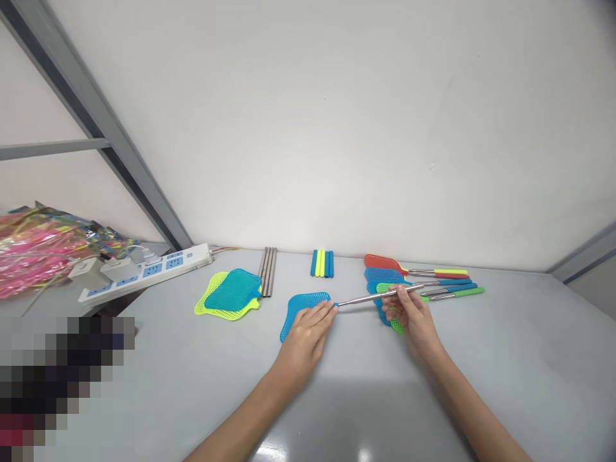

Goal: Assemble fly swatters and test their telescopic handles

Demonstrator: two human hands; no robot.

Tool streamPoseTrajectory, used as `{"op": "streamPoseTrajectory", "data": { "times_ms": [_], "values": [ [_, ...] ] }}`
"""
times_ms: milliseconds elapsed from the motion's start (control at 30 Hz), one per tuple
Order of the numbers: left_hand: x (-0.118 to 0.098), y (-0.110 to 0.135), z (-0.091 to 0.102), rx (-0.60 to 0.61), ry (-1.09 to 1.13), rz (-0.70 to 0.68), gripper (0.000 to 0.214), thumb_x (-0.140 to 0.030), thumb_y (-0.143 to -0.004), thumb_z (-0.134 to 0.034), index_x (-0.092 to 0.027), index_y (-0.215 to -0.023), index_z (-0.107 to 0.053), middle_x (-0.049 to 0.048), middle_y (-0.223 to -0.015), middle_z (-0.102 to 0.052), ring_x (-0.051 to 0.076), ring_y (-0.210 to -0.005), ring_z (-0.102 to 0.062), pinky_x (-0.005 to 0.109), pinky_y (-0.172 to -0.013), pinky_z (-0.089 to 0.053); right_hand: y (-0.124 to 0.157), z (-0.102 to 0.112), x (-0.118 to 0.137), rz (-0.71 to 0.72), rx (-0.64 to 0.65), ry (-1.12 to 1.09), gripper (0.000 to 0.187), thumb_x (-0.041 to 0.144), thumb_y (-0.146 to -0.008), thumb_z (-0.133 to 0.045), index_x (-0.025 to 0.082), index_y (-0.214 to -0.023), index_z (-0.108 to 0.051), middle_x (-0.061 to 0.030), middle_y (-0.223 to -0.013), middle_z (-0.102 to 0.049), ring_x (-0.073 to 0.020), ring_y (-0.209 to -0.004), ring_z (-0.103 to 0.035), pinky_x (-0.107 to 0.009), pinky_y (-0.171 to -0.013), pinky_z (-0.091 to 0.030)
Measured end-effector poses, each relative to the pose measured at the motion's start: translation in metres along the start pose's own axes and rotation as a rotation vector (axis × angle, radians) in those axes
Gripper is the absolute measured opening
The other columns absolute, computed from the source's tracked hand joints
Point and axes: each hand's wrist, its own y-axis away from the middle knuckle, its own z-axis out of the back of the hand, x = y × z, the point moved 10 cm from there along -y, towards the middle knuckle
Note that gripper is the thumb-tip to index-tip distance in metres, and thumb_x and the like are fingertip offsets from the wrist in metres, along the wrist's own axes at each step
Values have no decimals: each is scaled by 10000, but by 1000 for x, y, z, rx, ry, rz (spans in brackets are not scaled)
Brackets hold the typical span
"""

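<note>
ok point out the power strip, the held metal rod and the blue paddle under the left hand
Power strip (pixel 153 271): head view, a blue socket panel.
Metal rod (pixel 368 298): head view, its bare shaft.
Blue paddle (pixel 302 303): head view, its uncovered mesh.

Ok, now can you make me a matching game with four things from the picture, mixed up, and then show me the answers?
Things:
1. left hand
2. right hand
3. short blue and yellow tubes
4. long white power strip

Where or how:
A. lined up side by side near the white wall
B. holding a slim silver metal rod
C. over on the left, with white plugs in it
D. laid over a flat blue mesh paddle

Right pairs: 1-D, 2-B, 3-A, 4-C.
</note>
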Motion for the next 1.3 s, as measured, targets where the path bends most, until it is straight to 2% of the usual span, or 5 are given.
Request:
{"op": "streamPoseTrajectory", "data": {
  "times_ms": [567, 900, 1100, 1200, 1300],
  "values": [
    [5, 1, -3, 5, 27, 40, 408, -124, -812, -305, -275, -1185, -373, 14, -1230, -414, 152, -1149, -330, 370, -903, -294, 7, -13, -8, -81, 47, 57, 296, 386, -662, -563, 149, -838, -577, -58, -677, -584, -154, -594, -531, -248, -463, -407],
    [0, -3, 1, -2, 130, 108, 358, -288, -797, -395, -290, -1154, -416, 12, -1238, -405, 172, -1145, -334, 371, -929, -277, 9, -18, -14, -132, 98, 8, 258, 352, -698, -526, 138, -827, -590, -54, -662, -556, -148, -616, -506, -243, -479, -390],
    [45, 5, 17, -231, 310, 443, 406, -353, -774, -424, -265, -1169, -397, 29, -1268, -359, 184, -1173, -281, 384, -967, -221, 5, -7, -7, -105, 58, -129, 219, 342, -707, -503, 153, -763, -600, -30, -592, -515, -138, -570, -478, -248, -476, -366],
    [76, 20, 11, -352, 659, 696, 534, -375, -736, -482, -242, -1218, -294, 84, -1285, -317, 203, -1135, -345, 380, -928, -294, 6, -6, -1, -90, 52, -166, 230, 364, -704, -494, 163, -720, -603, -22, -566, -489, -142, -552, -469, -260, -476, -360],
    [89, 31, -8, -409, 1117, 878, 610, -376, -723, -508, -210, -1227, -209, 136, -1239, -356, 188, -1077, -421, 332, -864, -378, 7, -9, 4, -73, 69, -208, 239, 373, -711, -477, 172, -707, -606, -16, -546, -455, -150, -558, -468, -267, -481, -357]
  ]
}}
